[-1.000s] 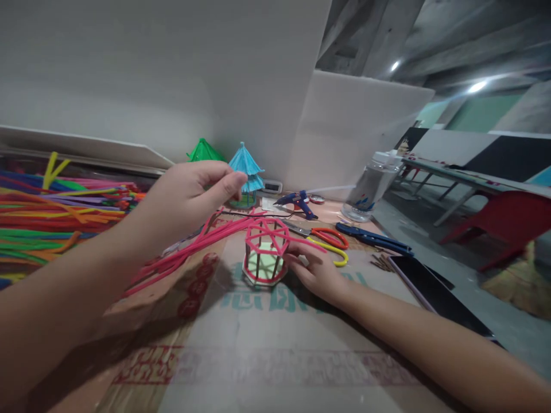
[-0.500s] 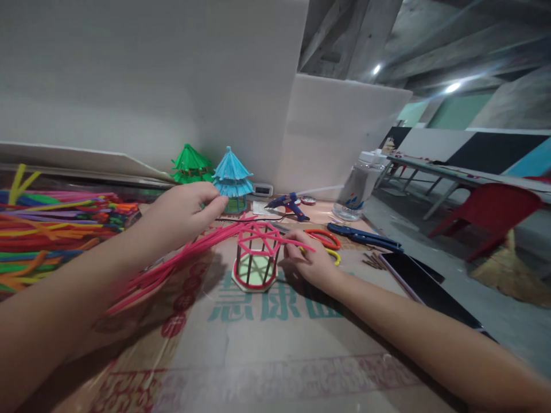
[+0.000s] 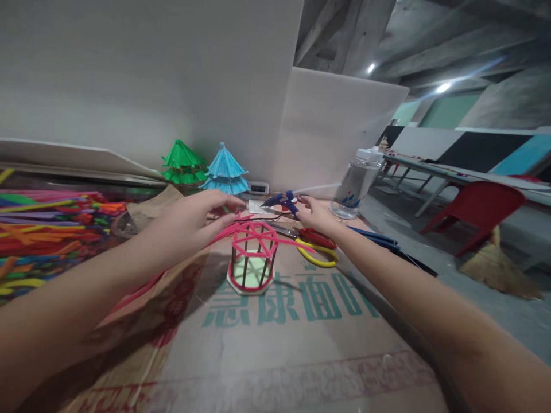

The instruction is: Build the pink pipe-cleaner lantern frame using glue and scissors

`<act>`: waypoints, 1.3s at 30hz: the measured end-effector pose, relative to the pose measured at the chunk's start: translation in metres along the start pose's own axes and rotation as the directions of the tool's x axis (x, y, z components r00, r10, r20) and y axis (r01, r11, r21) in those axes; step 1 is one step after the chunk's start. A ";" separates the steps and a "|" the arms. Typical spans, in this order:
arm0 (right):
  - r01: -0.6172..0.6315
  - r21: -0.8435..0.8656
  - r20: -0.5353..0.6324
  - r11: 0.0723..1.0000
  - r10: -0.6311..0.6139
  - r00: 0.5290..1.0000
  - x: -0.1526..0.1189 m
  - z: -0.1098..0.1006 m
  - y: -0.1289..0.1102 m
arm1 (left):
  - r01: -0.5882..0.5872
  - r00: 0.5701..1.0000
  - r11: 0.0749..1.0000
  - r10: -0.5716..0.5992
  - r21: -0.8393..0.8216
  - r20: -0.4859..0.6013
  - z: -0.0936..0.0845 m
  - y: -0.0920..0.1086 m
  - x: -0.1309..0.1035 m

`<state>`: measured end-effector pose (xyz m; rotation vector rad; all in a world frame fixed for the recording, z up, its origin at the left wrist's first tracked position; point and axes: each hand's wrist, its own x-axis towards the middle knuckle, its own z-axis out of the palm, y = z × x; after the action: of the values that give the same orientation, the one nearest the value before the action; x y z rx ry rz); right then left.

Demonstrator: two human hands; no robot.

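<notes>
A small frame [image 3: 252, 258] with a pink top, dark posts and a pale base with a red rim stands on the printed cardboard. My left hand [image 3: 210, 215] hovers at its upper left, thumb and fingers apart, holding nothing. Pink strips [image 3: 224, 233] run beneath that hand, and one pink strip sticks out rightward from the frame's top. Farther back on the right, my right hand [image 3: 314, 213] is at the handle of the blue glue gun [image 3: 280, 199], its fingers spread around it; a firm grip is not visible.
Scissors with red and yellow handles [image 3: 321, 256] lie right of the frame. Green [image 3: 183, 163] and blue [image 3: 224, 169] roofed models stand behind, a clear bottle [image 3: 353, 186] back right. Colourful strips [image 3: 47, 232] fill the left side.
My right hand has left the frame's pink strip and moved back to the glue gun, opening. My left hand has shifted slightly right and down, closer to the frame.
</notes>
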<state>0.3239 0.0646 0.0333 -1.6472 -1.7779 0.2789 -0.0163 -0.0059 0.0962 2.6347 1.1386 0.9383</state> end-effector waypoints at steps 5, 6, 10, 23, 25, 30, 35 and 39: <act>-0.053 0.011 0.103 0.999 0.051 0.993 0.027 0.009 -0.006 | -0.112 0.994 0.988 0.110 0.108 0.018 0.004 0.019 -0.008; -0.061 0.013 0.113 0.998 0.059 0.992 0.029 0.012 -0.008 | -0.131 0.991 0.982 0.130 0.137 0.015 0.005 0.022 -0.009; -0.106 0.003 0.083 0.994 0.105 0.991 0.027 0.023 -0.019 | -0.209 0.977 0.961 0.211 0.182 0.012 0.004 0.029 -0.013; -0.072 0.259 -0.018 0.963 0.079 0.997 -0.045 -0.034 -0.037 | -0.033 0.996 0.992 0.023 0.121 0.085 0.029 0.026 -0.017; -0.015 0.443 -0.001 0.896 0.018 1.000 -0.061 -0.042 -0.045 | -0.015 0.997 0.994 0.006 0.107 0.080 0.035 0.029 -0.018; -0.004 0.570 0.027 0.822 -0.014 1.000 -0.086 -0.049 -0.063 | -0.063 0.998 0.988 0.063 0.140 -0.002 0.041 0.031 -0.022; 0.021 0.524 0.021 0.852 -0.037 0.999 -0.093 -0.053 -0.072 | -0.085 0.995 0.989 0.091 0.121 -0.044 0.043 0.025 -0.021; 0.043 0.509 0.014 0.859 -0.059 0.998 -0.097 -0.053 -0.076 | -0.103 0.992 0.987 0.111 0.126 -0.056 0.049 0.027 -0.023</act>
<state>0.2919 -0.0548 0.0841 -1.2159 -1.5858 0.6898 0.0167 -0.0346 0.0544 2.8089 1.1123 1.0078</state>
